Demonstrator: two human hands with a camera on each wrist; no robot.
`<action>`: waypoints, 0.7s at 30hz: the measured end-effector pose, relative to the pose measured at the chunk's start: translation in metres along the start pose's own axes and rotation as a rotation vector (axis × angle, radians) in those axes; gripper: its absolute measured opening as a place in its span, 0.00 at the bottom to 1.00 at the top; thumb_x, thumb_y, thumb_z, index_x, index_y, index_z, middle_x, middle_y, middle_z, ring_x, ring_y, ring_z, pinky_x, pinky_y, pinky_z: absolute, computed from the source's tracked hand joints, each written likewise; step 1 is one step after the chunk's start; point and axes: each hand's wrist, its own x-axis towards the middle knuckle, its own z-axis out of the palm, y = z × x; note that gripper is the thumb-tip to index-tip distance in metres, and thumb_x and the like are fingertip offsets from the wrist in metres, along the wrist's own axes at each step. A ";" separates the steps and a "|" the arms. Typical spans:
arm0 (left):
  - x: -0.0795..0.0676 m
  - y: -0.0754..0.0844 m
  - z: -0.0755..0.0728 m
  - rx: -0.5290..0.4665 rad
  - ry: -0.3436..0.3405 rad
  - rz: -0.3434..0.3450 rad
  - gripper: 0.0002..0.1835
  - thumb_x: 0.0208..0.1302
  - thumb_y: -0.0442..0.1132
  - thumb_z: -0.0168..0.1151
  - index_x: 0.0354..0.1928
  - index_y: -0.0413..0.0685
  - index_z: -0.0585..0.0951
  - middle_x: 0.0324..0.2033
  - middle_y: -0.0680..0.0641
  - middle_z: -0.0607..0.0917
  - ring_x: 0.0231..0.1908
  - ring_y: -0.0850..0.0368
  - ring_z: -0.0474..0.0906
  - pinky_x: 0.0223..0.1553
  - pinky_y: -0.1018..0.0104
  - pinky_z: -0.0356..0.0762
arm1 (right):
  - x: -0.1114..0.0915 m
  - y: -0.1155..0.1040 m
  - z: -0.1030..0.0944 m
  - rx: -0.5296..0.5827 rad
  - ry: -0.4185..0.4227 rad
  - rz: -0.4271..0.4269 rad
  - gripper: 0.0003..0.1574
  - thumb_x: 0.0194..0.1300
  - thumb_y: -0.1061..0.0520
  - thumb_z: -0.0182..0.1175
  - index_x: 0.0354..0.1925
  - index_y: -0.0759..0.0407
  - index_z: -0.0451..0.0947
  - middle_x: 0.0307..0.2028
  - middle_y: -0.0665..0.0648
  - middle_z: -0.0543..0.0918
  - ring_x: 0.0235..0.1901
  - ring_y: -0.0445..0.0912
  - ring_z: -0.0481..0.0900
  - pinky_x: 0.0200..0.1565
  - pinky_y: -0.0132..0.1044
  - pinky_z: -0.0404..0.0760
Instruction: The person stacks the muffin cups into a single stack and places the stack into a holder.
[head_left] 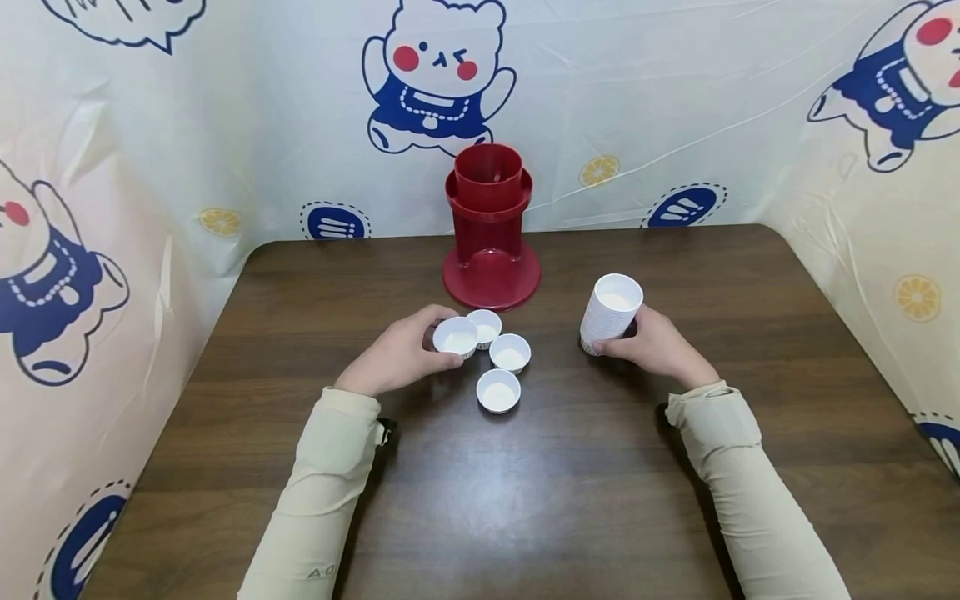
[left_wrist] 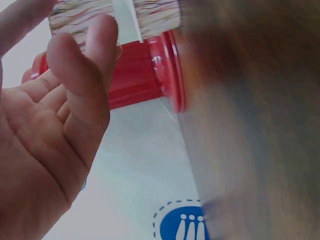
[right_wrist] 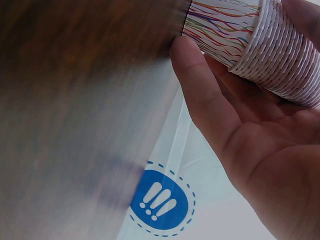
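Observation:
My left hand (head_left: 397, 354) holds a small white paper cup (head_left: 455, 336) between thumb and fingers, left of the middle of the table. Wavy coloured lines mark the outside of a paper cup (left_wrist: 82, 22) by the fingertips in the left wrist view. Three more paper cups stand mouth up beside it: one behind (head_left: 486, 325), one to the right (head_left: 511, 352) and one nearer me (head_left: 498, 391). On the right, my right hand (head_left: 660, 343) grips a tall stack of nested paper cups (head_left: 611, 308), tilted slightly, its lower end close to the table.
A dark red stand (head_left: 491, 265) with a round base and a cylindrical top is at the back middle of the brown wooden table (head_left: 480, 517). Behind and at both sides hangs a pale sheet (head_left: 285, 125) printed with cartoon bears and orange slices.

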 end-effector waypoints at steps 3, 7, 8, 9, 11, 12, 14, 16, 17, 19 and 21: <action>0.004 0.007 -0.001 -0.012 0.023 0.023 0.36 0.60 0.53 0.74 0.68 0.59 0.71 0.52 0.50 0.80 0.47 0.50 0.76 0.47 0.53 0.77 | 0.000 0.001 0.000 0.003 0.004 -0.001 0.42 0.56 0.49 0.76 0.60 0.68 0.71 0.51 0.67 0.82 0.50 0.60 0.79 0.54 0.55 0.75; 0.013 0.021 0.000 -0.045 0.066 0.088 0.36 0.59 0.53 0.75 0.69 0.60 0.72 0.49 0.51 0.80 0.42 0.51 0.76 0.41 0.55 0.78 | 0.000 0.003 0.000 0.002 0.007 0.000 0.41 0.55 0.49 0.76 0.59 0.68 0.71 0.50 0.66 0.82 0.49 0.59 0.79 0.53 0.54 0.75; 0.015 0.024 0.001 -0.058 0.075 0.107 0.36 0.59 0.53 0.75 0.69 0.60 0.73 0.49 0.51 0.80 0.42 0.51 0.76 0.41 0.56 0.78 | 0.000 0.003 0.000 0.003 0.007 0.002 0.41 0.55 0.49 0.76 0.59 0.67 0.71 0.50 0.66 0.82 0.49 0.59 0.79 0.53 0.54 0.75; 0.018 0.028 0.002 -0.071 0.079 0.122 0.36 0.59 0.53 0.75 0.68 0.60 0.73 0.49 0.51 0.80 0.43 0.51 0.76 0.42 0.56 0.78 | 0.000 0.003 0.000 0.003 0.007 0.003 0.41 0.55 0.49 0.76 0.59 0.67 0.71 0.50 0.66 0.82 0.49 0.59 0.79 0.53 0.54 0.75; 0.024 0.037 0.004 -0.098 0.084 0.152 0.36 0.59 0.53 0.75 0.69 0.58 0.73 0.49 0.51 0.79 0.44 0.52 0.75 0.43 0.56 0.77 | 0.000 0.004 0.000 0.002 0.004 0.002 0.41 0.55 0.50 0.76 0.59 0.67 0.71 0.50 0.66 0.82 0.49 0.59 0.79 0.53 0.54 0.75; 0.027 0.042 0.005 -0.111 0.085 0.167 0.36 0.59 0.52 0.75 0.69 0.58 0.73 0.50 0.51 0.79 0.45 0.52 0.75 0.44 0.57 0.77 | 0.000 0.004 0.000 0.001 0.004 0.003 0.41 0.55 0.50 0.76 0.59 0.67 0.71 0.50 0.66 0.82 0.49 0.59 0.79 0.53 0.54 0.75; 0.034 0.051 0.009 -0.130 0.090 0.199 0.37 0.59 0.52 0.76 0.69 0.57 0.73 0.55 0.52 0.78 0.49 0.54 0.73 0.48 0.57 0.77 | 0.001 0.004 0.000 -0.001 0.002 0.002 0.41 0.55 0.50 0.76 0.60 0.67 0.71 0.50 0.66 0.82 0.49 0.59 0.79 0.53 0.54 0.75; 0.040 0.061 0.012 -0.138 0.102 0.224 0.37 0.58 0.52 0.76 0.69 0.57 0.73 0.59 0.53 0.76 0.54 0.56 0.72 0.53 0.58 0.75 | 0.001 0.003 0.000 -0.003 0.002 0.001 0.41 0.55 0.50 0.76 0.60 0.67 0.71 0.50 0.66 0.82 0.49 0.59 0.79 0.53 0.54 0.75; 0.043 0.066 0.014 -0.141 0.109 0.237 0.37 0.58 0.52 0.76 0.69 0.56 0.73 0.61 0.53 0.76 0.56 0.57 0.71 0.56 0.58 0.73 | 0.001 0.003 0.000 -0.003 0.002 0.000 0.42 0.55 0.50 0.76 0.60 0.68 0.70 0.50 0.66 0.82 0.49 0.59 0.79 0.53 0.55 0.76; 0.050 0.075 0.018 -0.148 0.120 0.256 0.37 0.58 0.51 0.76 0.69 0.55 0.73 0.63 0.54 0.75 0.60 0.58 0.69 0.59 0.59 0.71 | 0.001 0.002 0.000 0.002 0.002 -0.001 0.42 0.55 0.50 0.76 0.60 0.69 0.70 0.50 0.67 0.82 0.49 0.60 0.80 0.53 0.55 0.76; 0.056 0.085 0.021 -0.157 0.127 0.266 0.38 0.59 0.51 0.75 0.70 0.55 0.72 0.63 0.54 0.75 0.60 0.59 0.69 0.60 0.60 0.70 | 0.001 0.001 0.000 0.008 0.004 -0.001 0.42 0.55 0.50 0.77 0.60 0.69 0.70 0.50 0.67 0.82 0.49 0.60 0.80 0.52 0.56 0.76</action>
